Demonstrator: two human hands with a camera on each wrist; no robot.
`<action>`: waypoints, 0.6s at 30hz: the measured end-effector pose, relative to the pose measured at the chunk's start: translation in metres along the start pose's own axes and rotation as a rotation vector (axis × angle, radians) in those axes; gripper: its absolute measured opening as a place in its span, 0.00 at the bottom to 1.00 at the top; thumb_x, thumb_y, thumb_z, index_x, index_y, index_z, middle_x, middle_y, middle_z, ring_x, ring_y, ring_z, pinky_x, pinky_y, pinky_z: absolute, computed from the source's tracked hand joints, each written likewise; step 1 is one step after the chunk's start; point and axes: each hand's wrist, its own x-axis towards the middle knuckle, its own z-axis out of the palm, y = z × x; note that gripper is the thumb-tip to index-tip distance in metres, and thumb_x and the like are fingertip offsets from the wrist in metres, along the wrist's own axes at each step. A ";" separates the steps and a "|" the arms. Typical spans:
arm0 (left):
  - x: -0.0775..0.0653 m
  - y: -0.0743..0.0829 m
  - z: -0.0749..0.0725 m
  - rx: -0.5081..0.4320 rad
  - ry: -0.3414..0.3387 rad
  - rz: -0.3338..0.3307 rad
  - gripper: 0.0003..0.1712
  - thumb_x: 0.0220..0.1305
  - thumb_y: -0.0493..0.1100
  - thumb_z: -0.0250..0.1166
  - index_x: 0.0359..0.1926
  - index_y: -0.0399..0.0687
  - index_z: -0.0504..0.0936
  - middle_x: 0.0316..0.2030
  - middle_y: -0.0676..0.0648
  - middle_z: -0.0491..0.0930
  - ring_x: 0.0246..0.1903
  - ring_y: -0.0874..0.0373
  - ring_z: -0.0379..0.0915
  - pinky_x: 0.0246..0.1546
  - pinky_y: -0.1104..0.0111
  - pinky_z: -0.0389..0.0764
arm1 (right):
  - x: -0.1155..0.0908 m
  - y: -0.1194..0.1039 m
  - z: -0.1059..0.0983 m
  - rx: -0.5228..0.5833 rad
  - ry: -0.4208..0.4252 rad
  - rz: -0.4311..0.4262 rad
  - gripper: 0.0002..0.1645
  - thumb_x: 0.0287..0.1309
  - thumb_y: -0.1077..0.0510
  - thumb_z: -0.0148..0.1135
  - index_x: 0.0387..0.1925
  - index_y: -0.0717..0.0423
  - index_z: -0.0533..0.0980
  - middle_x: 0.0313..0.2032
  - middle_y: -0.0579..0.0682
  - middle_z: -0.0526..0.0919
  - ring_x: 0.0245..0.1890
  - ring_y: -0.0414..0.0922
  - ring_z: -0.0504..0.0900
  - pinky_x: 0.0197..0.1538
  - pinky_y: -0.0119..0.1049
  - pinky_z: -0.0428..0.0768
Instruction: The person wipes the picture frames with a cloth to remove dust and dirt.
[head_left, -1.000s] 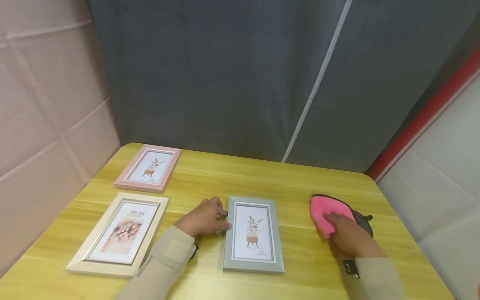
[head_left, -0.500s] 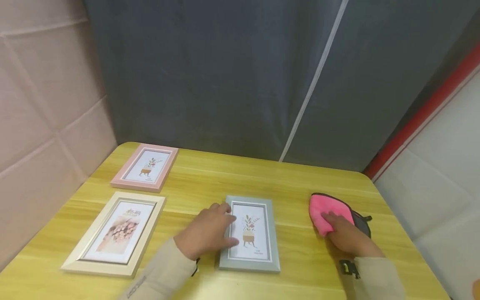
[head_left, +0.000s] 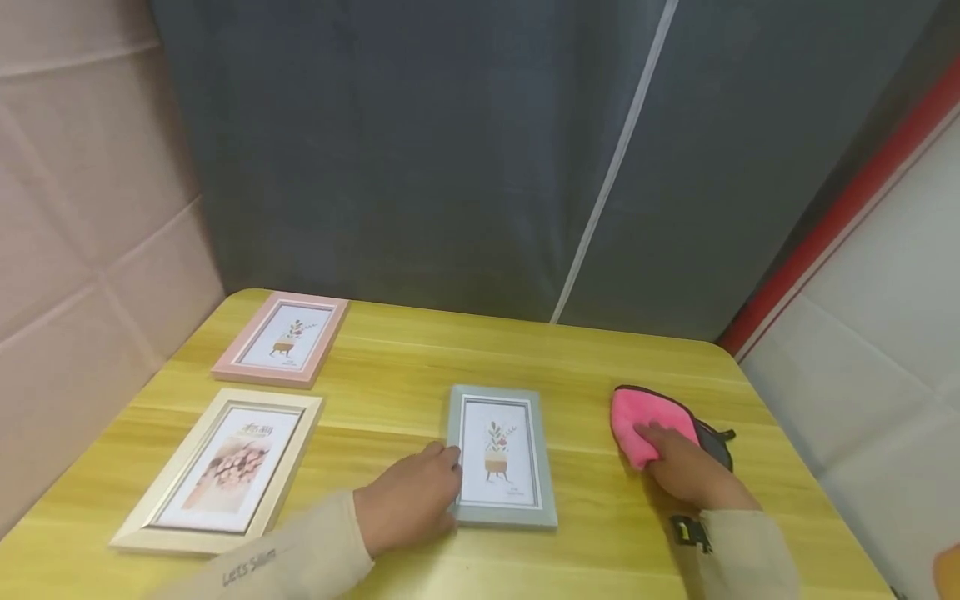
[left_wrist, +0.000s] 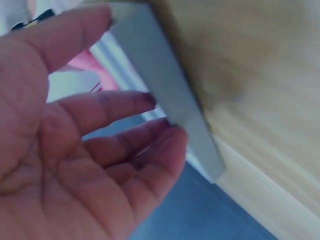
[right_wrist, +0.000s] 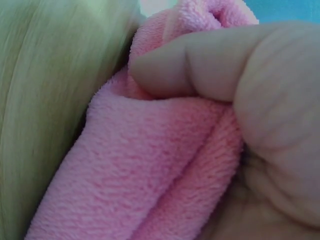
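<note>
From my seat far off, I see the dark curtain (head_left: pixel 390 167) filling the back of the head view, with the yellow table (head_left: pixel 427 354) below it. Both have slid slightly left since the last frame, so I read that as the camera turning.

The cream frame (head_left: pixel 221 467) lies flat at the near left, and it drifts only with the view. The grey frame (head_left: pixel 500 454), face up near the table's middle, does more: against its neighbours I see it a touch farther from the person and to the right. I can't tell whether any edge is lifted. The pink frame (head_left: pixel 282 340) keeps its place at the far left.

The pink cloth (head_left: pixel 641 412) stays on the table, right of the grey frame and well apart from it.

I see the biggest change in the left hand (head_left: pixel 416 496). Half a second ago its fingers were spread over the grey frame's left border; now it is lower, at the near left part. My left wrist view shows thumb and fingers well apart, tips touching the frame's edge. The right hand (head_left: pixel 686 471) pinches the cloth as before, thumb sunk in the folds, its dark wrist strap (head_left: pixel 690 533) showing.
</note>
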 end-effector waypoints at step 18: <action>0.148 -0.048 0.025 -0.109 -0.089 -0.209 0.12 0.63 0.42 0.68 0.43 0.38 0.84 0.41 0.46 0.78 0.36 0.57 0.75 0.45 0.68 0.80 | 0.004 0.004 0.004 -0.019 0.011 -0.032 0.31 0.64 0.64 0.53 0.68 0.69 0.66 0.66 0.74 0.65 0.68 0.71 0.58 0.66 0.67 0.57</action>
